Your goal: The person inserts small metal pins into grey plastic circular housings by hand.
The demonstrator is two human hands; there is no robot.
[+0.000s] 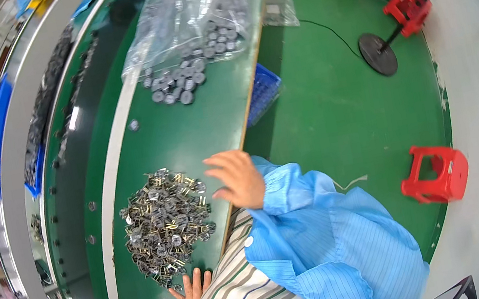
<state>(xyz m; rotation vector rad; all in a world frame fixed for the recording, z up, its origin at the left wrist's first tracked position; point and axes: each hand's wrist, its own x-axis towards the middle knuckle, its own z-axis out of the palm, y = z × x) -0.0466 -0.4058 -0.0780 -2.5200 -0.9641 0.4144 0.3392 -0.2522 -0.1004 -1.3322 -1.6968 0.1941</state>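
Note:
A heap of small metal parts (pixel 166 225), greyish with brass-coloured prongs, is spread on the green tabletop (pixel 174 138). My right hand (pixel 238 180) is over the table's near edge, just right of the heap, fingers apart and holding nothing. At the heap's lower end, my left hand (pixel 192 293) has its fingers spread at the table edge, close to a few stray parts; part of it is hidden by my blue sleeve. Farther up the table lies a clear plastic bag (pixel 184 7), with round grey caps (pixel 181 83) spilling from its mouth.
Beyond a white strip (pixel 113 170) runs a dark conveyor belt (pixel 78 189) with a few small parts on it. A blue crate (pixel 263 91) is on the floor beside the table. Red stools (pixel 437 173) and a standing fan (pixel 379 53) are to the right.

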